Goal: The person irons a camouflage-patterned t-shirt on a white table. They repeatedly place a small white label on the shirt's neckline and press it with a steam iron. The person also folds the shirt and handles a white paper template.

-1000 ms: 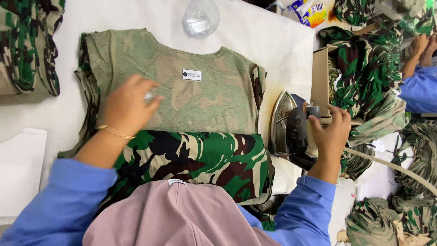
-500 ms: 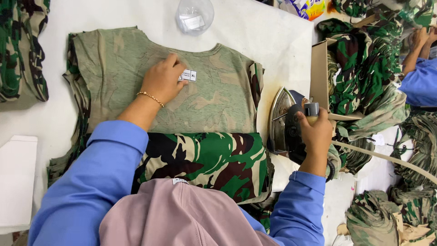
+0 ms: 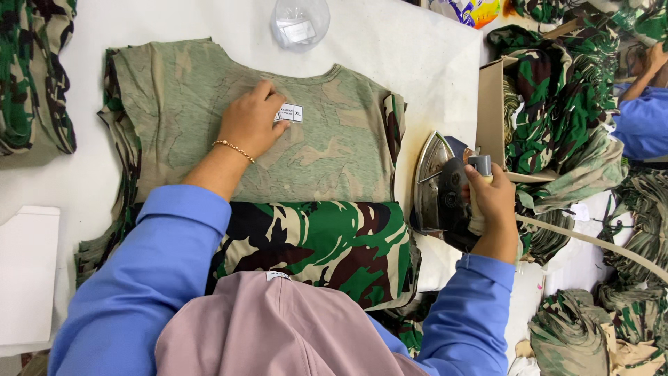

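Camouflage shirt (image 3: 209, 118) — lies inside out, spread flat on the white surface (image 3: 390, 49), neck toward the far edge; lower part folded up so the bright green-brown print (image 3: 313, 244) shows near the person.
Size label (image 3: 291, 113) — small white rectangle, just below the neckline, centre of shirt.
Left hand (image 3: 252, 124) — palm down on the shirt, fingers together, fingertips touching the label's left edge; thin gold bracelet (image 3: 233, 148) at the wrist, blue sleeve (image 3: 139, 278).
Right hand (image 3: 492, 198) — fingers closed tight round the handle of the iron (image 3: 445, 184), at the shirt's right side.
Iron — tilted up on its side, metal soleplate facing the shirt, not touching the fabric as far as can be seen; pale cord (image 3: 591, 240) runs off to the right.
Cardboard box (image 3: 490, 104) — just behind the iron, open, w/ folded camouflage cloth (image 3: 557, 90) inside and heaped around.
Clear plastic bag (image 3: 299, 24) — far edge of surface, above the neckline.
White sheet (image 3: 28, 271) — left edge, near side.
More camouflage garments (image 3: 35, 69) — far left.
Another person's blue sleeve (image 3: 640, 122) — far right, apart from the work.
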